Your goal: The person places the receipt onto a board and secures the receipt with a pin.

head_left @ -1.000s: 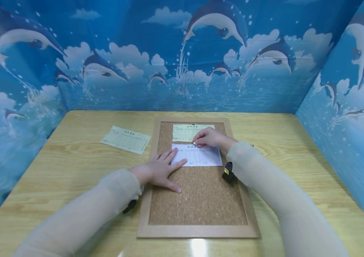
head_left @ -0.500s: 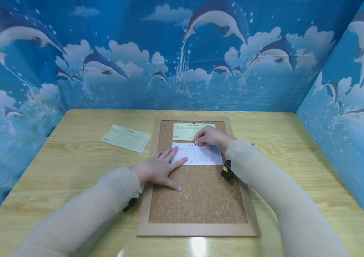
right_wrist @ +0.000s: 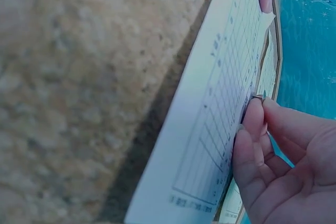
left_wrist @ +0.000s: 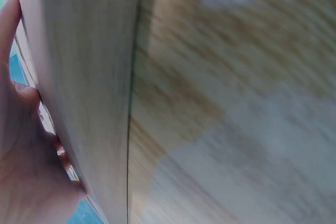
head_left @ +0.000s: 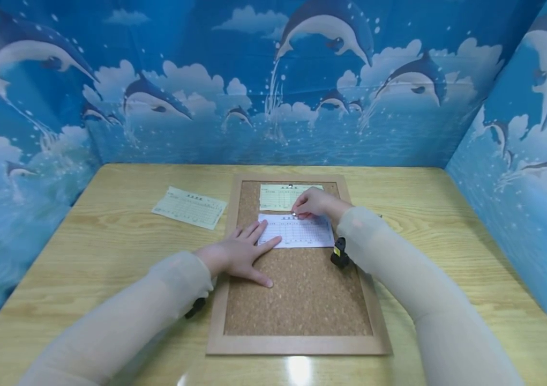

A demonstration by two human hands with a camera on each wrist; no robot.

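Note:
In the head view, a white printed form (head_left: 297, 236) lies on a wood-framed corkboard (head_left: 297, 297). My left hand (head_left: 241, 258) rests flat with fingers spread, its fingertips on the form's left edge and its thumb on the cork. At the form's top edge my right hand (head_left: 319, 203) pinches a small shiny pushpin (head_left: 294, 215) between thumb and index finger. The right wrist view shows the pushpin (right_wrist: 259, 96) close against the paper; whether its point has entered is hidden. Above lies a pale green form (head_left: 275, 199), partly covered by the right hand, with a pin (head_left: 290, 185) at its top.
A loose pale green form (head_left: 190, 208) lies on the wooden table (head_left: 124, 230) left of the corkboard. Something tiny and dark (head_left: 380, 216) sits just right of the board. Dolphin-printed blue curtains (head_left: 273, 134) enclose the table's back and sides.
The left hand keeps its place on the form. The right hand stays at the top edge with the pushpin, its wrist shifting very slightly. The papers hold their places on the board.

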